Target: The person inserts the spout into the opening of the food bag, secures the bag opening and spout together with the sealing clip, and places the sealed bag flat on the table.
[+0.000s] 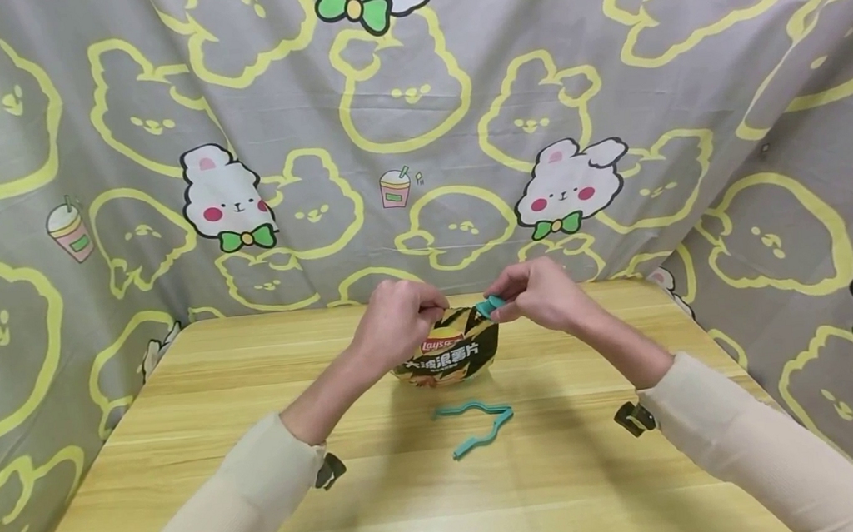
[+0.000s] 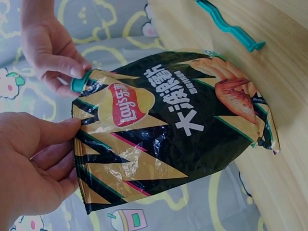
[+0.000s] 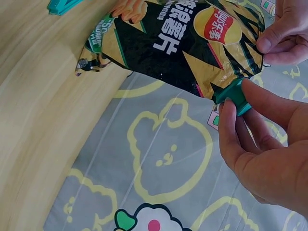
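Looks like a makeshift recording corner in a home rather than a shop or lab: small wooden table (image 1: 185,452) closed in on three sides by a grey cartoon-rabbit bedsheet (image 1: 460,113) hung as a backdrop, with only a snack bag (image 1: 454,349) and clips (image 1: 476,423) laid out.

Chip bag with a clip at its top

The chip bag (image 1: 454,349) is black and gold with a red logo, white lettering and a chicken-wing picture; it stands upright, puffed, its crinkled top edge gathered. A small teal clip (image 1: 490,305) sits on the bag's top right corner, touching the foil. A second, longer teal clip (image 1: 477,425) lies open and bent just in front of the bag, apart from it.
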`<state>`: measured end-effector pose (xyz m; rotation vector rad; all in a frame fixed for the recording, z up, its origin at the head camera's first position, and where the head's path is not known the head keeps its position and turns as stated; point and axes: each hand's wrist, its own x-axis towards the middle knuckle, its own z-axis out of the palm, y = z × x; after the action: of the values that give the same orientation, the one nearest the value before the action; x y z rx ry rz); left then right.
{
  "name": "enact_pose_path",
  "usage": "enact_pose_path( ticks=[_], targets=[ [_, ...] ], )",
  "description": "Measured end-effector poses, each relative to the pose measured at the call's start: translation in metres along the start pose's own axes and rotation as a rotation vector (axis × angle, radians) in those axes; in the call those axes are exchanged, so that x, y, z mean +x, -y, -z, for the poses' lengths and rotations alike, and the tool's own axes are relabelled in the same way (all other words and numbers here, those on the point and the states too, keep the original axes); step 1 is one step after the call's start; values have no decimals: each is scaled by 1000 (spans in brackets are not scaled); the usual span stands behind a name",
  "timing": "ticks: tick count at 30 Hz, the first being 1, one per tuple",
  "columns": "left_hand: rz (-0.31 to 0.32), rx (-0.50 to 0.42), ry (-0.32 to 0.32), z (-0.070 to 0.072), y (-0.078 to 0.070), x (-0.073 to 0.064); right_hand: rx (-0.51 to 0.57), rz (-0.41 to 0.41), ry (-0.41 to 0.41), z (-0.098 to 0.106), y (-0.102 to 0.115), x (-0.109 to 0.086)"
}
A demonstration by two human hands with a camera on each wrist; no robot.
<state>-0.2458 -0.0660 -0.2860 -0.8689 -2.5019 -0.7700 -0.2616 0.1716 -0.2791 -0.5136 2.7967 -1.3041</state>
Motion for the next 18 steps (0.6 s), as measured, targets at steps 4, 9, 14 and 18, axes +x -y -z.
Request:
enact_pose_path(
  ticks=[4,9,14,18],
  targets=[
    [-5,-1,0,0,1,0,1,-4,-3,-1,1,0],
    [-4,-4,-1,0,1,1,-5,-4,1,-1,3,0],
    [5,-10,0,0,2,1,-23,-22,-8,-1,3,1],
    [2,-10,-9,0,2,1,-42,-35,5,0,2,0]
  ],
)
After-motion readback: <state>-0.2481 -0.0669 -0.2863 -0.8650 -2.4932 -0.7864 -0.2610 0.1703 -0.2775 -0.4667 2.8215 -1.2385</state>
